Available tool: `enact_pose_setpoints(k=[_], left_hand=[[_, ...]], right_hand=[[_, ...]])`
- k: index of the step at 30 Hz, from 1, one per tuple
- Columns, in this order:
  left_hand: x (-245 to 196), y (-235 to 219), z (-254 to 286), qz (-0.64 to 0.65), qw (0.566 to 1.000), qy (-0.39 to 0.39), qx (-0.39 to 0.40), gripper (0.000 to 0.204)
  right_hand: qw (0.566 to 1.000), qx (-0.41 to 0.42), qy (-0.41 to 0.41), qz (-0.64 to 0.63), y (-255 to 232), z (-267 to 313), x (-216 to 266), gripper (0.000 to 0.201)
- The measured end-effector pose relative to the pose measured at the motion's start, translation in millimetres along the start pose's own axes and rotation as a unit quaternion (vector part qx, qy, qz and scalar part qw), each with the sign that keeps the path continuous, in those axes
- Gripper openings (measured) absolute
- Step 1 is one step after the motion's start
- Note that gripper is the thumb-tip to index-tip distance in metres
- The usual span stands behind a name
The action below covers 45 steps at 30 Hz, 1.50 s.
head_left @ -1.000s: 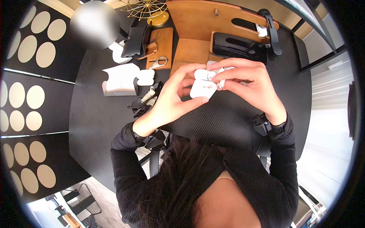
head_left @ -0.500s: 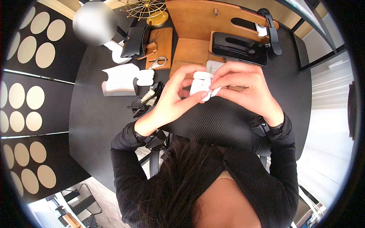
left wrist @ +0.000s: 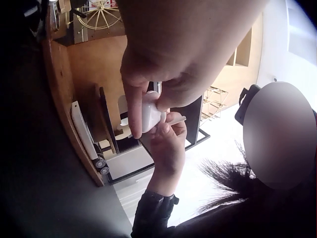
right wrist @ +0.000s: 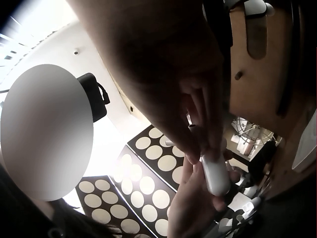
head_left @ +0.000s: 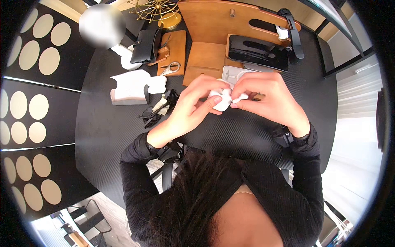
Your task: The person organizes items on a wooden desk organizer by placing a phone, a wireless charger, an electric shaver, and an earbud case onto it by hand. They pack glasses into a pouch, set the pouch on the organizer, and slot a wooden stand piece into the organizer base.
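Left hand [head_left: 177,112] curled round a white case [head_left: 220,105] above the counter [head_left: 98,127], right hand [head_left: 275,95], nearly closed, pinching an earbud [head_left: 241,98] beside it; both look light, stiff and slick, likely best held by case sides and earbud stem [left wrist: 178,120]

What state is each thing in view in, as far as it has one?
Left grip: curled round the case.
Right grip: pinching an earbud.
Case: held; lid position unclear.
Earbud: held.
Tablet: screen dark.
Scissors: lying flat; blades too unclear to judge.
Gold wheel: upright.
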<state>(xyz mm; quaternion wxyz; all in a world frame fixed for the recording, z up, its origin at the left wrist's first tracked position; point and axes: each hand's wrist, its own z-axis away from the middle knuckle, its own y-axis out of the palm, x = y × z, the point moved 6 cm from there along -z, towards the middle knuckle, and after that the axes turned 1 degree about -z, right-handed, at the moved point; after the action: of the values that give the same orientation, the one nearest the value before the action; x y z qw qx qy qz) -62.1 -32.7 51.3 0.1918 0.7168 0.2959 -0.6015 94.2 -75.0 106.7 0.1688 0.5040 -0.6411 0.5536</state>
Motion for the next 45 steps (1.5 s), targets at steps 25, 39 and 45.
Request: enact_pose_setpoints(k=[25,39,45], left_hand=[[6.2,-1.0,1.2,-0.046,0.999,-0.018,-0.022,0.048],[7.7,-7.1,5.0,-0.026,0.999,-0.032,-0.011,0.066],[1.9,3.8,5.0,0.070,0.997,0.032,-0.022,0.073]], right_hand=[[0.994,0.007,-0.038,0.104,0.3,7.5,11.1,0.034],[0.971,-0.094,-0.162,0.148,23.1,10.3,30.4,0.044],[0.975,-0.132,-0.131,0.125,8.1,6.0,21.8,0.040]])
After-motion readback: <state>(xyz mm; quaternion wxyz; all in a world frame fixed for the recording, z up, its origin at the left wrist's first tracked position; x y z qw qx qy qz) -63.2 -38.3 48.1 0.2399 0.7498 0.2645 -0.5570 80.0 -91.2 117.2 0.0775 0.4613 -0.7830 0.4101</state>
